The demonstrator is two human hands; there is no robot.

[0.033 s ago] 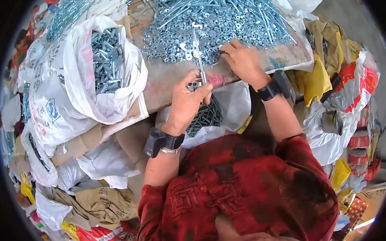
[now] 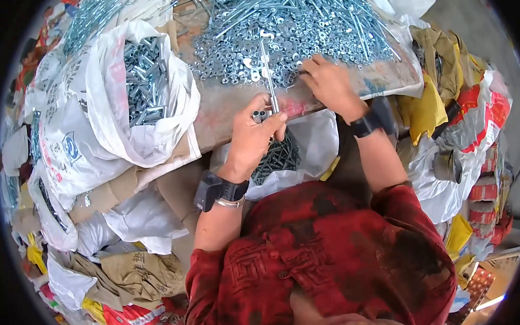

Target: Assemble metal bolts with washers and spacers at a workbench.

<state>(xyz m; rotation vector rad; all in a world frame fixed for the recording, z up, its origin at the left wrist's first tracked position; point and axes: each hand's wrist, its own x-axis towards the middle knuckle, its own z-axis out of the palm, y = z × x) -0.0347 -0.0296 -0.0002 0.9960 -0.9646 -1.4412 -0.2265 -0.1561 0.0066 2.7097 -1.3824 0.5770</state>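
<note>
My left hand (image 2: 253,134) is closed around a long thin metal rod (image 2: 266,65), which points away from me over the table. A short metal sleeve (image 2: 274,104) sits around the rod's near part. Open ends of several short metal tubes (image 2: 260,115) show in the same hand. My right hand (image 2: 330,86) is at the near edge of a heap of washers and nuts (image 2: 290,44). Its fingers are curled together, and whatever lies between the fingertips is too small to name.
Loose long rods (image 2: 266,10) lie across the back of the table (image 2: 224,109). At left stands an open white sack (image 2: 180,102) full of short metal tubes (image 2: 145,80). Below the table edge, another white bag (image 2: 319,140) holds metal fasteners (image 2: 280,159). Yellow sacking (image 2: 427,113) hangs at right.
My right hand has shifted very slightly right and toward me along the heap's edge. My left hand keeps its grip on the rod in the same place.
</note>
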